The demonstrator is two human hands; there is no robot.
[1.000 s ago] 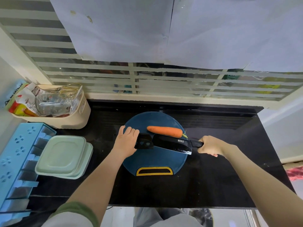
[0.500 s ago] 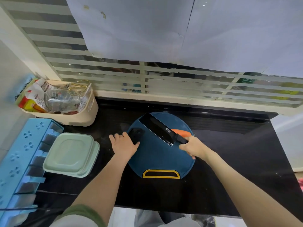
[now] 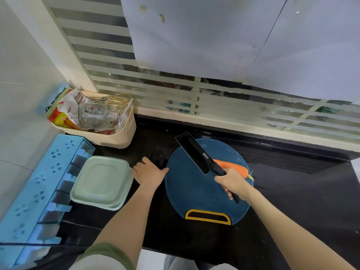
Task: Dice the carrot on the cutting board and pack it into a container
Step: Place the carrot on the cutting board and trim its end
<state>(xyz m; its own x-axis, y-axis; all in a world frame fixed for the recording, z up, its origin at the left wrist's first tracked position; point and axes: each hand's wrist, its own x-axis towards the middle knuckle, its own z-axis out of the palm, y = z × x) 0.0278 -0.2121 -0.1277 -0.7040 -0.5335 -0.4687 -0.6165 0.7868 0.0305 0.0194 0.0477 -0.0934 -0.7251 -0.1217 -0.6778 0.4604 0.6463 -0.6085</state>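
Note:
A whole orange carrot (image 3: 234,166) lies on the far right part of the round blue cutting board (image 3: 191,191), partly hidden behind my right hand. My right hand (image 3: 232,182) grips the handle of a black cleaver (image 3: 195,152), whose blade points away to the upper left above the board. My left hand (image 3: 149,172) lies flat with fingers spread on the black counter, between the board's left edge and a pale green lidded container (image 3: 101,182). The container's lid is on.
A cream basket (image 3: 115,137) holding a glass jar and packets stands at the back left. A light blue rack (image 3: 39,191) runs along the left edge. A striped window sill lies behind the counter. The counter's front edge is near my body.
The cleaver swung from lying across the board to pointing away to the upper left. My left hand slid off the board leftward toward the green container. My right hand moved in over the carrot.

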